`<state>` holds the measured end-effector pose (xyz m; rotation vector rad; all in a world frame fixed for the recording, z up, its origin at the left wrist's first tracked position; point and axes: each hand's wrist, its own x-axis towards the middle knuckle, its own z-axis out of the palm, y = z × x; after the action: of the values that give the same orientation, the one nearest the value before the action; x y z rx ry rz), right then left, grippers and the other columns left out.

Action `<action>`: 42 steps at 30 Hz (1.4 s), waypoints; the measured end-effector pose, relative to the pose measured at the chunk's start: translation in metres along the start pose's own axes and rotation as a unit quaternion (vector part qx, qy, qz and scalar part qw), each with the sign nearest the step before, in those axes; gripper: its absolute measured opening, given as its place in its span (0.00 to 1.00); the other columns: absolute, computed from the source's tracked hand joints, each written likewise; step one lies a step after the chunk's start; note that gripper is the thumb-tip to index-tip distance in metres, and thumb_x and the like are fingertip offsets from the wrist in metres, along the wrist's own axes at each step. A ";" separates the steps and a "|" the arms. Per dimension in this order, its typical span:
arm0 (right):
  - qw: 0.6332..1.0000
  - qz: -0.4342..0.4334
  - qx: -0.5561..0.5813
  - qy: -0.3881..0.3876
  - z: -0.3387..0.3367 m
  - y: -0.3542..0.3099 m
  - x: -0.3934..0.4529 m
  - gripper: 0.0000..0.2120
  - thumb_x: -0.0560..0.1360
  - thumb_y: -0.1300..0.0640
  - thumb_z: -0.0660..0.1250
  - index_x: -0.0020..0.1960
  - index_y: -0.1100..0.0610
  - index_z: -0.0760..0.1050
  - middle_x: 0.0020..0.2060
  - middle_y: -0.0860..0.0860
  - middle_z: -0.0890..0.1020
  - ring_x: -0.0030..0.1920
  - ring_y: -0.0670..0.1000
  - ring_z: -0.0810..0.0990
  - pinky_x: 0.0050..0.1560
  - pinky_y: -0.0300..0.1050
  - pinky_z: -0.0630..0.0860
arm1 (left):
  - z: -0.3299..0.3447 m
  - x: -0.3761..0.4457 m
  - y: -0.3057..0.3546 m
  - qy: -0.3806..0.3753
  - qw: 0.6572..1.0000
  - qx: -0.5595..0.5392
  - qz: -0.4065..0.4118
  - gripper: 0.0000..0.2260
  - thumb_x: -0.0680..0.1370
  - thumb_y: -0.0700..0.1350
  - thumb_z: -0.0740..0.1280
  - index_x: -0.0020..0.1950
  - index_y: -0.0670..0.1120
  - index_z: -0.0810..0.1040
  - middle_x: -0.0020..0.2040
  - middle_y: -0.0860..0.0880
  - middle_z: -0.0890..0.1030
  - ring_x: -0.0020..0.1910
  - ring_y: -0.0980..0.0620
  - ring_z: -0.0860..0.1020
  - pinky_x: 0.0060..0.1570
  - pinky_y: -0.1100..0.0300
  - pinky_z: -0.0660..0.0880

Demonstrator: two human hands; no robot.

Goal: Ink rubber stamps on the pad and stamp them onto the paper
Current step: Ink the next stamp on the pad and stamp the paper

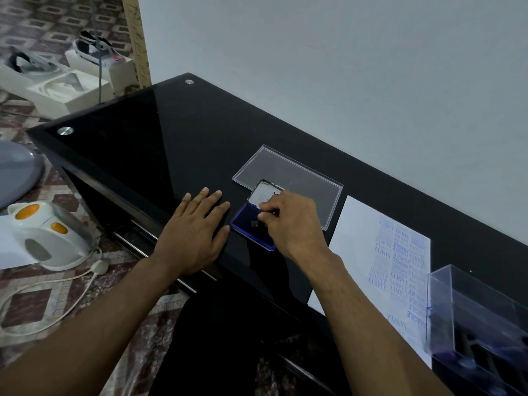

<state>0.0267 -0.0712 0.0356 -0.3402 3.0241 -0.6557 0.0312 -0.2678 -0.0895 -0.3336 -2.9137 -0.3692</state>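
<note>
A blue ink pad [245, 224] lies open on the black glass table [160, 144], its lid [265, 192] tilted up behind it. My right hand [291, 221] is over the pad, its curled fingers pinching a small dark rubber stamp [254, 223] that presses down on the ink. Flat on the table, with its fingers straight, my left hand [197, 232] rests just left of the pad. To the right lies a white paper [368, 252] covered with several blue stamped words.
A clear plastic lid [303, 172] lies flat behind the pad. At the right edge a clear box [480, 318] holds more stamps. The wall runs along the table's far side. On the floor to the left are a white kettle [48, 232], its cord and open white boxes [71, 90].
</note>
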 end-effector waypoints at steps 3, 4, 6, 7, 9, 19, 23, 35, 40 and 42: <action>1.000 0.000 -0.002 0.003 0.000 0.000 -0.001 0.10 0.79 0.56 0.67 0.59 0.53 0.82 0.55 0.46 0.83 0.56 0.45 0.79 0.54 0.31 0.66 | -0.001 0.000 0.000 0.001 1.000 0.000 0.003 0.28 0.82 0.61 0.48 0.77 0.50 0.67 0.79 0.47 0.64 0.81 0.46 0.55 0.79 0.42 0.53; 1.000 0.001 -0.002 0.004 -0.001 0.000 -0.001 0.10 0.79 0.57 0.67 0.59 0.53 0.82 0.55 0.47 0.83 0.56 0.45 0.79 0.54 0.30 0.66 | -0.001 0.000 0.000 0.000 1.000 -0.001 0.003 0.28 0.82 0.61 0.48 0.77 0.50 0.67 0.79 0.47 0.64 0.81 0.46 0.55 0.79 0.42 0.53; 1.000 0.001 -0.001 0.004 -0.001 0.000 -0.001 0.10 0.79 0.57 0.66 0.59 0.53 0.82 0.56 0.47 0.83 0.56 0.45 0.79 0.54 0.30 0.66 | -0.002 0.000 0.001 -0.001 1.000 -0.001 0.002 0.28 0.82 0.62 0.47 0.77 0.50 0.67 0.79 0.47 0.64 0.81 0.46 0.55 0.79 0.42 0.53; 1.000 0.000 0.001 0.003 -0.001 0.000 -0.001 0.10 0.79 0.57 0.66 0.59 0.53 0.82 0.56 0.47 0.83 0.56 0.45 0.79 0.54 0.30 0.66 | -0.002 0.000 0.001 -0.002 1.000 -0.001 0.001 0.29 0.82 0.62 0.47 0.77 0.50 0.67 0.80 0.47 0.64 0.81 0.46 0.55 0.79 0.42 0.53; 1.000 -0.002 0.000 0.003 -0.001 0.000 -0.001 0.11 0.80 0.57 0.66 0.59 0.53 0.82 0.56 0.47 0.83 0.56 0.45 0.79 0.54 0.30 0.66 | -0.002 0.000 0.001 -0.003 1.000 -0.001 0.001 0.29 0.82 0.62 0.47 0.77 0.50 0.67 0.80 0.47 0.64 0.81 0.46 0.55 0.79 0.42 0.53; 1.000 -0.015 0.002 0.007 -0.002 0.003 -0.006 0.12 0.82 0.57 0.62 0.59 0.58 0.81 0.56 0.53 0.82 0.57 0.49 0.78 0.58 0.36 0.71 | -0.007 0.001 0.001 -0.011 0.999 -0.036 -0.002 0.30 0.81 0.62 0.48 0.79 0.49 0.64 0.80 0.47 0.61 0.81 0.46 0.52 0.79 0.42 0.51; 0.991 -0.001 0.086 0.105 -0.002 0.017 -0.019 0.10 0.79 0.59 0.67 0.59 0.56 0.82 0.54 0.52 0.81 0.53 0.48 0.79 0.56 0.42 0.79 | -0.016 0.007 0.016 0.009 0.998 -0.058 0.015 0.29 0.81 0.61 0.49 0.79 0.48 0.63 0.80 0.45 0.61 0.81 0.46 0.54 0.79 0.43 0.51; 0.975 0.081 0.095 0.184 -0.039 0.088 -0.082 0.09 0.76 0.57 0.71 0.55 0.51 0.84 0.51 0.47 0.80 0.46 0.45 0.81 0.52 0.39 0.78 | -0.017 0.025 0.126 -0.012 0.987 -0.118 0.110 0.26 0.83 0.59 0.55 0.78 0.50 0.63 0.81 0.47 0.59 0.81 0.48 0.54 0.78 0.46 0.56; 0.970 0.129 0.084 0.186 -0.048 0.120 -0.113 0.12 0.75 0.59 0.71 0.58 0.51 0.83 0.54 0.47 0.81 0.48 0.46 0.81 0.55 0.39 0.78 | -0.005 0.024 0.167 -0.028 0.979 -0.121 0.159 0.26 0.82 0.57 0.56 0.78 0.49 0.64 0.81 0.47 0.59 0.81 0.47 0.53 0.78 0.45 0.56; 0.967 0.140 0.093 0.191 -0.049 0.130 -0.123 0.13 0.76 0.61 0.71 0.59 0.52 0.83 0.54 0.48 0.81 0.50 0.48 0.81 0.54 0.48 0.81 | 0.000 0.023 0.180 -0.031 0.976 -0.121 0.176 0.26 0.82 0.57 0.55 0.78 0.49 0.64 0.81 0.47 0.60 0.81 0.46 0.53 0.79 0.47 0.54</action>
<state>0.1158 0.0913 0.0243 0.2465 3.2223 -1.0750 0.0528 -0.0929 -0.0446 -0.8959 -2.7892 -0.6644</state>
